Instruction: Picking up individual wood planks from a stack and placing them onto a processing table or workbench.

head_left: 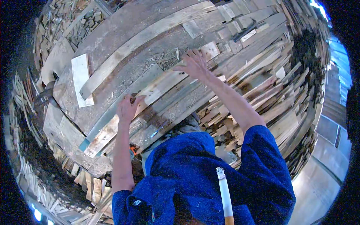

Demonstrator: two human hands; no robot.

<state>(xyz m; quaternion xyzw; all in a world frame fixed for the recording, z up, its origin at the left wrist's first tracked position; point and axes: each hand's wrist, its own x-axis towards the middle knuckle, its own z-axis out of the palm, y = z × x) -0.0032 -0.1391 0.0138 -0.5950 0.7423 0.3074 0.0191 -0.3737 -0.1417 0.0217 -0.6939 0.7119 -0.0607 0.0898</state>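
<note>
A long pale wooden plank with dark stains and small holes lies slantwise across the worktable in front of me. My left hand grips it near its left part, fingers bent over the far edge and thumb pointing right along the top. Farther up and to the right, my right hand holds the same plank, its fingers over the far edge and its thumb pointing left. The undersides of both hands are hidden. A greyer board lies along the plank's far side.
A long curved-looking board lies beyond, with a short white board at its left end. A dark hand tool rests at the far right. Stacked wood strips fill the right side. A lit cigarette shows low in view.
</note>
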